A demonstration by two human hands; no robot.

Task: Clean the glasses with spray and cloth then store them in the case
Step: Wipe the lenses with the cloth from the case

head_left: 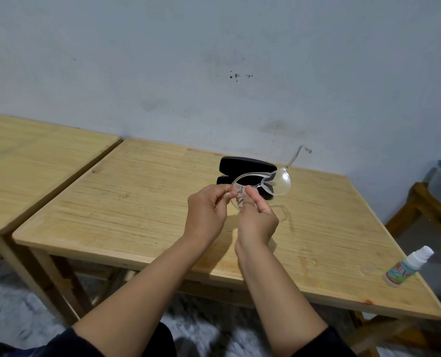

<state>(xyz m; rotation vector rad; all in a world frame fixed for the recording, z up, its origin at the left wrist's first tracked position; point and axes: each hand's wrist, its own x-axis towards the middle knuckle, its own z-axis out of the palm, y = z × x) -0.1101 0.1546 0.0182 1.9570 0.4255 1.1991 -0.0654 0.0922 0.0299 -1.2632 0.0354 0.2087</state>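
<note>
Wiping stage, seen from the head camera. Both hands hold the clear-framed glasses (263,182) in the air just in front of the open black case (242,167), which lies on the wooden table (137,202). The left hand (207,211) pinches the frame at the lens on its side, fingers curled and pressed together. The right hand (256,217) pinches a small pale cloth (240,198) against that same lens, thumb and fingertips closed on the fabric (how much of the lens it covers cannot be told). The other lens and one temple arm jut free beyond the case, toward the wall. The spray bottle (407,266) stands well apart from the case, close to the table's near right edge.

Risks, as judged: pressure on one lens could twist the thin frame at the bridge; the free temple could knock the case; a passing elbow could tip the bottle off the edge.
</note>
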